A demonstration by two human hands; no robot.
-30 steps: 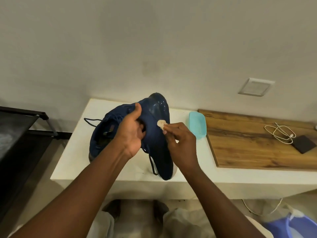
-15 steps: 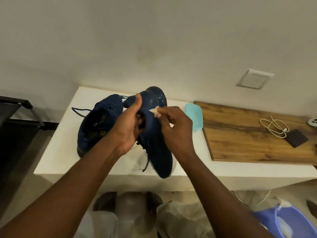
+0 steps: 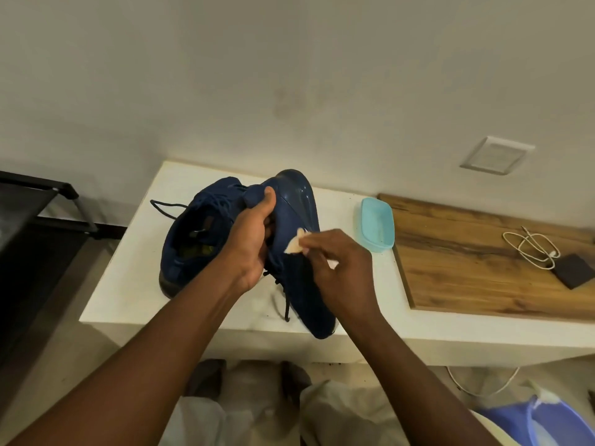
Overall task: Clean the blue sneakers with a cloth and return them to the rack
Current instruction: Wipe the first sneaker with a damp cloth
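Body check, head view. Left hand (image 3: 254, 243) and right hand (image 3: 341, 272) were bare. Left forearm (image 3: 145, 355) and right forearm (image 3: 402, 355) were bare as well, uncovered from the wrists down to the bottom frame edge. Legs were covered by a pale cream, creased fabric garment (image 3: 341, 410), which showed as one fold left of centre and one right of centre; couldn't tell if it was trousers or shorts. Between the folds sat a pair of dark, rounded shapes (image 3: 206, 378) at floor level, possibly footwear, too blurred to tell the type.
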